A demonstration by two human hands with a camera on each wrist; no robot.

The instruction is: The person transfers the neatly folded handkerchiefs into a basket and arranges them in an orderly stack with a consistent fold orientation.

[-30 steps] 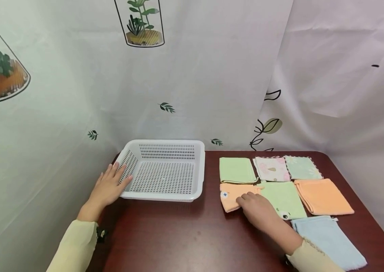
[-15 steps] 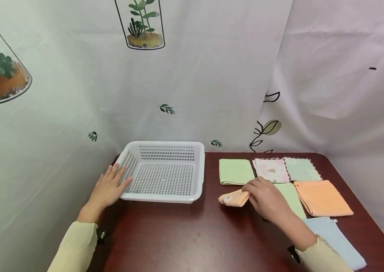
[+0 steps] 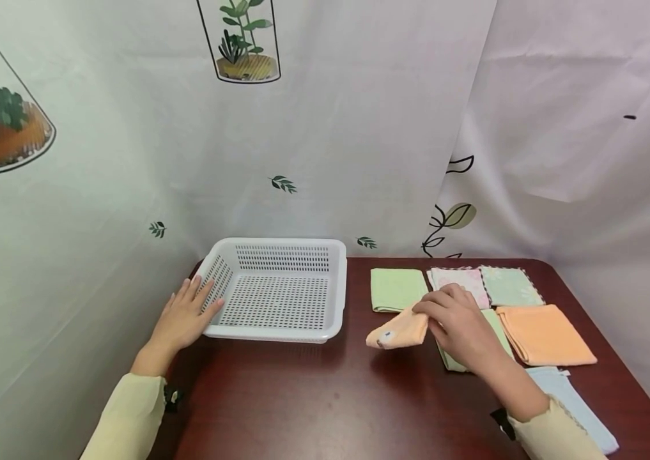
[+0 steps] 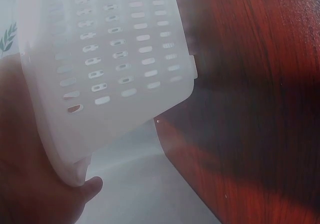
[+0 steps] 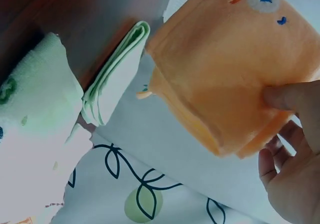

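Note:
My right hand pinches a folded orange washcloth between thumb and fingers, above the table's middle right. In the right wrist view the washcloth hangs folded, with a blue and white patch near its far corner. My thumb presses its face and my other fingers are partly hidden behind it. My left hand rests with spread fingers on the left rim of a white plastic basket. In the left wrist view the hand lies along the rim, next to the slotted wall.
Several folded cloths lie at the right: a light green one, a pink-and-white one, a mint one, another orange one, a green one partly behind my hand, and a blue one. A patterned curtain backs the dark red table.
My right hand has lifted the orange washcloth off the table, folding it upright and moving slightly up and right. The left hand and the basket have stayed put.

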